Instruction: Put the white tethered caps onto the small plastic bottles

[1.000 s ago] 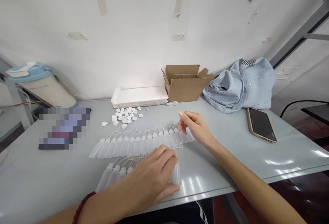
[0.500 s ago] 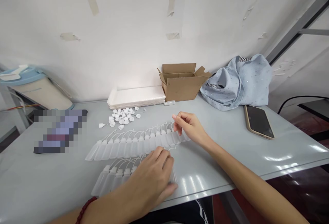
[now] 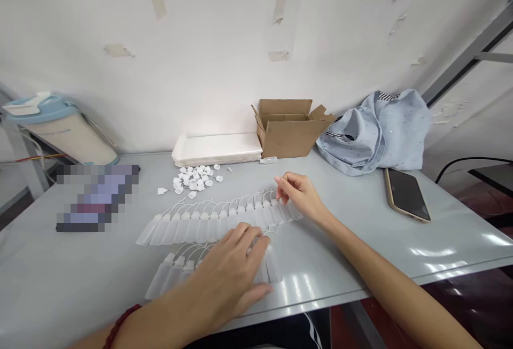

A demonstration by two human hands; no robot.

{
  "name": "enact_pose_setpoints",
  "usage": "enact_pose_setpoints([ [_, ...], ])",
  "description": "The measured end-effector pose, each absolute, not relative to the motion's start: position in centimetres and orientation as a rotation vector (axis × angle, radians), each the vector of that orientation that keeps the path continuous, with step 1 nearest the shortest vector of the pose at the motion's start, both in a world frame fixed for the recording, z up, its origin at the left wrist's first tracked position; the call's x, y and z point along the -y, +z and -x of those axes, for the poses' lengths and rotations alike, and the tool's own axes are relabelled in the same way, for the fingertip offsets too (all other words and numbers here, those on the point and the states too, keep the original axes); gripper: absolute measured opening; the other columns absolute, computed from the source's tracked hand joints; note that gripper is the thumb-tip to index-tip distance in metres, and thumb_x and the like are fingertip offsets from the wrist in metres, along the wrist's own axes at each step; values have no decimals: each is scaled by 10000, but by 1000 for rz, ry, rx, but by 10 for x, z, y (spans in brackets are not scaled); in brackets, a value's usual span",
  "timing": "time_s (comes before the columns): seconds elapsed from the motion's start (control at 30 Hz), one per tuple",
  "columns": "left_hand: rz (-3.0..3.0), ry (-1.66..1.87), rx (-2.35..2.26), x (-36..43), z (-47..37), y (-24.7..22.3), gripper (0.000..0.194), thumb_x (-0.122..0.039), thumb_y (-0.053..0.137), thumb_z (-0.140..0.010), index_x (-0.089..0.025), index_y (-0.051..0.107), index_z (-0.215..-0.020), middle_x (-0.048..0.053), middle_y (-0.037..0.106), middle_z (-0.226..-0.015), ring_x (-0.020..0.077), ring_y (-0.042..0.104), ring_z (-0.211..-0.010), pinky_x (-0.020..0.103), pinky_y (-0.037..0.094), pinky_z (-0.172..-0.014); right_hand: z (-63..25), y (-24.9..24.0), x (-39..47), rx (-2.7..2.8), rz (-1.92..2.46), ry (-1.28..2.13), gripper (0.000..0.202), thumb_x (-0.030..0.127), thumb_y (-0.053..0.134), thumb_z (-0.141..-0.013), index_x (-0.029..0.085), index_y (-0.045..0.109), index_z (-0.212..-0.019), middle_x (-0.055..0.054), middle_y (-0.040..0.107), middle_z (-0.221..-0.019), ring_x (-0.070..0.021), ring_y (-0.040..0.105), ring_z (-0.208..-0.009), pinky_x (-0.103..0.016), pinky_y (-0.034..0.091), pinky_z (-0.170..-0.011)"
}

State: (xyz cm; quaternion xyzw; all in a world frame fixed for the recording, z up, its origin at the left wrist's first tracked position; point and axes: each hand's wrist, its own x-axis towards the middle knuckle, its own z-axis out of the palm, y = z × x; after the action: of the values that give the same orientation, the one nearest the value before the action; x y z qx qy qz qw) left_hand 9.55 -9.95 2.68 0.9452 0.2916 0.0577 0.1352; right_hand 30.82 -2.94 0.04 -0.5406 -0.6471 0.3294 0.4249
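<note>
Small translucent squeeze bottles with white necks and thin curved tubes lie side by side in a back row (image 3: 200,229) and a front row (image 3: 162,279). Over the front row is my left hand (image 3: 240,269), palm down, thumb apart and fingers slightly bent. It hides the middle of that row; bottles (image 3: 269,266) show past its fingers. My right hand (image 3: 298,194) is at the right end of the back row, fingers curled and thumb close to the index finger. Whatever it may pinch cannot be made out. Beyond the back row lies a pile of small white caps (image 3: 194,179).
White trays (image 3: 220,148) are stacked by the wall, beside an open cardboard box (image 3: 288,138) with a single bottle (image 3: 268,160) before it. A blue cloth bag (image 3: 377,135) and a phone (image 3: 409,195) are right; a blurred-out device (image 3: 98,199) and a jug (image 3: 72,135) left.
My left hand has shifted left over the front row, uncovering bottles at its right end. My right hand stays by the back row's end. The view has turned slightly left.
</note>
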Motion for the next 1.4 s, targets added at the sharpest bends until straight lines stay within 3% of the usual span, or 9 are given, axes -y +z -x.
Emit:
enact_pose_setpoints([
  [0.23,-2598,414,-1173,52,-61,26,347,-394,456,-917,-146,526,-1149,113,599,-1113,276,523,-1041,406,492,-805,-328,-5,14,1759,1473,463,231,355,469,-888,164,598,-903,-102,665,-962,-220,599,-841,-316,483,-648],
  [0.4,-2497,533,-1406,-14,-36,20,318,-376,406,-895,-161,608,-1016,117,655,-1045,299,544,-1034,416,473,-807,-340,-14,-2,2003,1485,285,294,289,448,-905,180,585,-1141,-125,597,-1225,-283,496,-1164,-454,413,-958],
  [0.5,-2541,530,-1364,-44,-35,19,294,-320,408,-875,-168,634,-984,122,665,-1051,304,551,-1045,429,446,-856,-339,-16,-10,2124,1499,209,316,223,407,-926,182,566,-1195,-128,547,-1310,-280,462,-1221,-460,393,-983],
  [0.67,-2609,472,-1246,-65,-58,17,261,-188,441,-820,-161,671,-941,120,691,-981,294,581,-984,398,443,-841,-329,-11,-32,2312,1530,101,395,63,381,-907,206,537,-1240,-83,547,-1325,-247,492,-1186,-394,423,-913],
  [0.87,-2601,532,-1269,-70,-79,8,234,-107,443,-808,-136,661,-728,140,665,-769,296,584,-883,408,443,-805,-319,-9,-57,2388,1662,-30,370,-15,419,-855,114,599,-1151,-182,589,-1175,-303,497,-1112,-404,401,-860],
  [0.97,-2573,603,-1274,-66,-80,12,258,-134,431,-836,-140,655,-707,128,636,-737,296,567,-885,421,440,-808,-318,-11,-57,2374,1723,-35,319,3,460,-852,99,614,-1114,-192,582,-1133,-304,505,-1085,-393,395,-866],
  [1.13,-2447,810,-1263,-38,-70,32,239,-230,437,-877,-146,654,-931,115,621,-1039,235,566,-939,359,466,-788,-328,-10,-47,2276,1815,30,219,38,509,-844,91,624,-1022,-192,597,-1075,-304,555,-1026,-378,423,-824],
  [1.27,-2086,968,-1258,-8,-61,42,218,-322,494,-883,-179,658,-894,64,679,-948,185,608,-827,299,479,-729,-330,-1,-32,2166,1795,98,175,61,513,-839,90,607,-985,-202,628,-1047,-319,582,-1013,-402,439,-814],
  [1.4,-1491,1070,-1178,12,-58,40,208,-369,674,-772,-183,675,-865,23,672,-761,158,602,-719,298,492,-716,-306,13,-4,2094,1633,225,204,186,465,-917,148,542,-1102,-116,661,-1079,-220,620,-978,-319,484,-778],
])
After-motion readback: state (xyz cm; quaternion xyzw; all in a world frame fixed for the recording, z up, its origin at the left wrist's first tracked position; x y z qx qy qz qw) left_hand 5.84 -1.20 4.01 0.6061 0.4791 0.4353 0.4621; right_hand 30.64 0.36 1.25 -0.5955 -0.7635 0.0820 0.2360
